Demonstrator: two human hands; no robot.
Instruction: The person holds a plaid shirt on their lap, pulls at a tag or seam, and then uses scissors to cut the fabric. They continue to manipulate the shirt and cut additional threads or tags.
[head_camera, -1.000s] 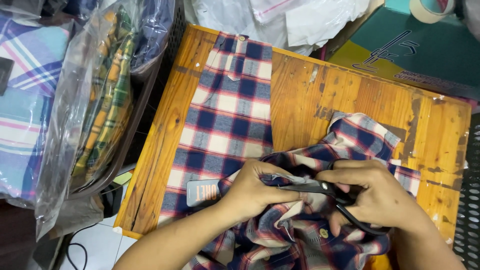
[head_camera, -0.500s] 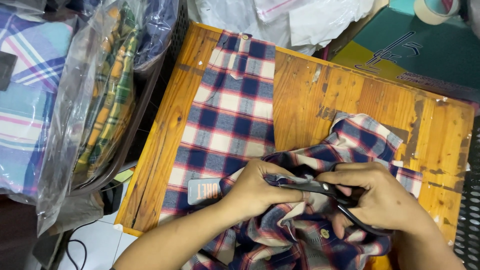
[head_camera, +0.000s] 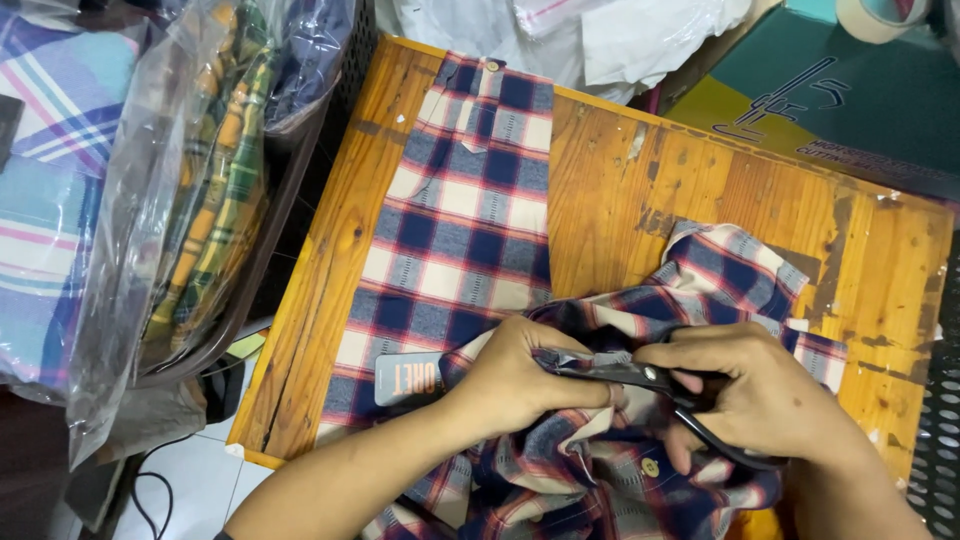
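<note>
Now | head view: my left hand (head_camera: 520, 385) is pinching the bunched plaid shirt (head_camera: 470, 230) on the wooden table (head_camera: 640, 200) | my right hand (head_camera: 760, 400) is gripping black scissors (head_camera: 640, 378), fingers closed | fabric is looking soft, light; holding near the blades seems best.

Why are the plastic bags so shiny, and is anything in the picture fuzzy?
In the head view, light from above glares white off the clear plastic bags, partly veiling the folded cloth inside. The wooden table is evenly lit, with only soft shadows under the left hand and right hand. The plaid shirt looks sharp; the scissors are dark but clear.
</note>
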